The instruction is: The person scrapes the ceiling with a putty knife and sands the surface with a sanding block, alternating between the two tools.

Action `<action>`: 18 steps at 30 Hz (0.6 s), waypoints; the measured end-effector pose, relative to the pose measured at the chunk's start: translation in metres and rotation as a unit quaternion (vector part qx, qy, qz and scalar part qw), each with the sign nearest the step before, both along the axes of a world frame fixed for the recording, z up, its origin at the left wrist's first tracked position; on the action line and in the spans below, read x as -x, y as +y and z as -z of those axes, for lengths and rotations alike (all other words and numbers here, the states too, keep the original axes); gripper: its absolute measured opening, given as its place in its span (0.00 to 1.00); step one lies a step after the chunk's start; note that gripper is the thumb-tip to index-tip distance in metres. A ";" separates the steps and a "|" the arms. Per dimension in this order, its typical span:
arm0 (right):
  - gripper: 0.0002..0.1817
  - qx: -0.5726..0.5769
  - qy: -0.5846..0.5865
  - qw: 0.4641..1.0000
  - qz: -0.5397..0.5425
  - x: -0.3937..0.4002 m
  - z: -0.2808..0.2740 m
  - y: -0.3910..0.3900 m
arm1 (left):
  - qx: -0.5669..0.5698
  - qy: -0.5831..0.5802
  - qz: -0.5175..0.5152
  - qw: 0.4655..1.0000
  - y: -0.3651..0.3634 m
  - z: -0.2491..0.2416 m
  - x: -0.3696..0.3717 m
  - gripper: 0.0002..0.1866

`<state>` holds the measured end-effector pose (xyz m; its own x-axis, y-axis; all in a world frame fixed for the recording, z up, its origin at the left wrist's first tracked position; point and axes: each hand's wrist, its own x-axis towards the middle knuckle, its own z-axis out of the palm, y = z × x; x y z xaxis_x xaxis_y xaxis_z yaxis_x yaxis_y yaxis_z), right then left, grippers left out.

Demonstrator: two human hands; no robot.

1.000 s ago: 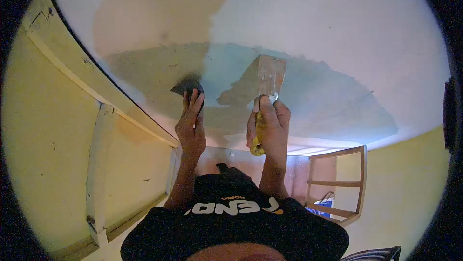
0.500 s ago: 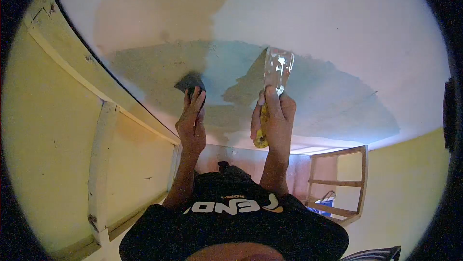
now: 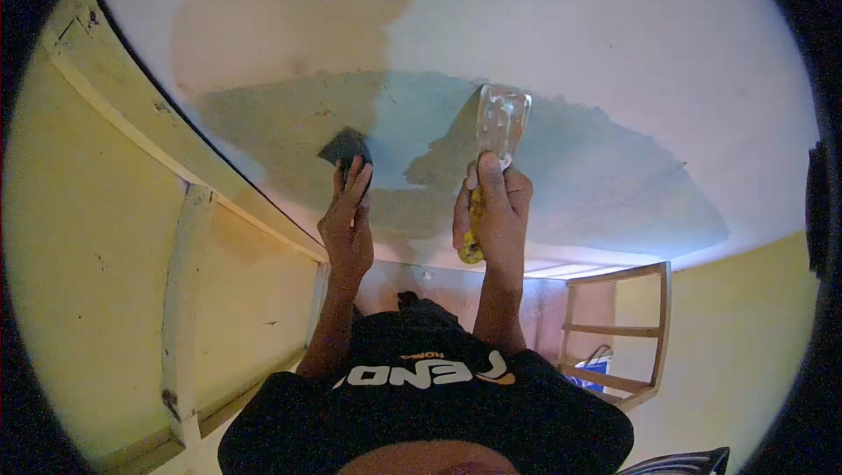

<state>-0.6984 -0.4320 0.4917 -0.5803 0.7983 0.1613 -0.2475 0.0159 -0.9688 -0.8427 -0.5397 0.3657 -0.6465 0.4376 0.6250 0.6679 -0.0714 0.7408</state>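
Note:
My right hand (image 3: pixel 500 199) is closed around the yellow handle (image 3: pixel 474 234) of a putty knife. The putty knife's broad metal blade (image 3: pixel 503 120), smeared with whitish stuff, lies over a grey-green patch (image 3: pixel 596 168) on a large pale surface (image 3: pixel 614 19). Its tip is close to the patch's upper edge. To the left, my left hand (image 3: pixel 347 212) has its fingers together on a dark, flat, angular piece (image 3: pixel 346 147). That piece is partly hidden by my fingers, and its kind is not clear.
A dark line runs along the pale surface's left edge, beside yellow panels (image 3: pixel 96 212) with wooden battens (image 3: pixel 184 300). At lower right stands an open wooden frame (image 3: pixel 660 326) with a blue and white item (image 3: pixel 592 368) behind it. A yellow wall (image 3: pixel 745 326) rises at the right.
My right hand and the putty knife have shifted slightly left and up in the view. My left hand with the dark piece has barely moved.

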 end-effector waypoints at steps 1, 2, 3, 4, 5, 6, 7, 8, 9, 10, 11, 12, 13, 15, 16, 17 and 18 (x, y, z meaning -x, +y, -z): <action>0.21 0.002 -0.003 1.000 0.005 -0.001 0.002 -0.002 | 0.006 -0.012 0.002 1.000 -0.002 -0.001 -0.004 0.23; 0.21 -0.006 -0.009 1.000 0.010 -0.001 -0.002 0.000 | 0.007 -0.022 0.002 1.000 -0.001 -0.005 -0.007 0.23; 0.21 -0.016 -0.014 1.000 0.013 -0.001 -0.008 0.003 | 0.007 -0.031 0.001 0.999 0.001 -0.009 -0.008 0.23; 0.21 -0.020 -0.022 0.999 0.017 -0.002 -0.010 0.002 | -0.002 -0.025 0.009 1.000 0.002 -0.007 -0.008 0.23; 0.21 -0.017 -0.016 1.000 0.016 -0.003 -0.005 0.002 | -0.009 -0.020 0.017 1.000 0.004 -0.003 -0.008 0.23; 0.22 -0.014 -0.008 1.000 0.014 -0.001 0.002 0.003 | -0.017 -0.013 0.025 0.999 0.004 -0.002 -0.007 0.23; 0.22 -0.010 0.002 1.000 0.013 0.001 0.005 0.002 | -0.010 -0.013 0.021 1.000 0.001 -0.003 -0.007 0.23; 0.22 -0.006 -0.007 1.000 0.015 0.000 0.002 0.001 | -0.007 -0.012 0.016 1.000 -0.002 -0.004 -0.008 0.23; 0.22 -0.005 -0.017 1.000 0.015 -0.001 -0.005 0.002 | -0.008 -0.010 0.010 1.000 0.000 -0.006 -0.008 0.22; 0.22 0.001 -0.029 0.999 0.017 -0.004 -0.009 0.002 | -0.009 -0.010 0.013 1.000 0.003 -0.005 -0.006 0.22; 0.22 0.000 -0.017 1.000 0.009 -0.005 -0.005 0.002 | -0.008 -0.012 0.017 1.000 0.005 -0.001 -0.004 0.22; 0.22 0.000 -0.004 1.000 0.001 -0.003 0.002 0.004 | -0.005 -0.012 0.021 1.000 0.004 0.001 -0.004 0.22; 0.22 -0.004 0.013 1.000 -0.009 0.000 0.007 0.006 | -0.008 -0.016 0.014 1.000 0.004 0.000 -0.005 0.22; 0.22 -0.024 -0.005 1.000 -0.004 -0.002 0.005 0.006 | -0.017 -0.021 0.000 1.000 0.003 -0.003 -0.008 0.22; 0.22 -0.027 -0.002 1.000 -0.005 -0.002 -0.006 0.006 | -0.022 -0.013 0.003 1.000 0.006 -0.004 -0.005 0.22; 0.22 -0.027 -0.002 1.000 -0.004 -0.004 -0.011 0.006 | -0.024 -0.009 0.010 1.000 0.007 -0.002 -0.006 0.22; 0.22 -0.029 -0.010 1.000 -0.002 -0.006 -0.005 0.006 | -0.025 -0.007 0.015 1.000 0.007 0.001 -0.009 0.23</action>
<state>-0.6925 -0.4261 0.4969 -0.5866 0.7860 0.1951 -0.2277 0.0712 -0.9711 -0.8338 -0.5322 0.3648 -0.6426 0.4252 0.6374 0.6539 -0.1292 0.7454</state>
